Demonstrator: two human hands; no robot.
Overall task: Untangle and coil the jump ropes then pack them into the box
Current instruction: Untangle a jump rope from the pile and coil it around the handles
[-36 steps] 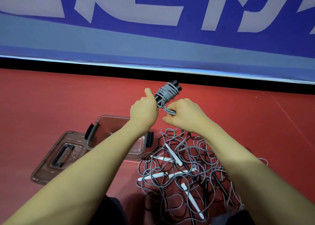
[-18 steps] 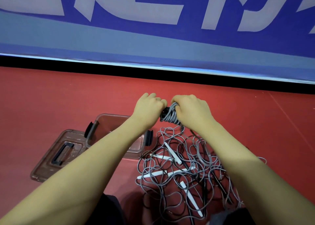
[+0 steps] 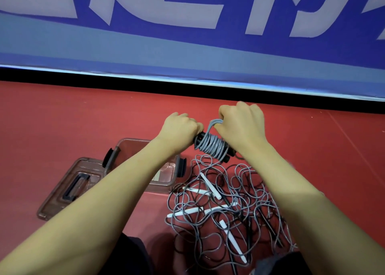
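Black handles [image 3: 200, 138] are clamped in left hand [image 3: 180, 130] as a core while right hand [image 3: 241, 125] pinches grey cord [image 3: 212, 145] taut, presumably to tighten the coil.

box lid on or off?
Off. The lid lies flat on the floor, left of the open box.

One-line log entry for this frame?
left hand: grips black handles | right hand: pinches grey rope loop | box: open | pile: tangled
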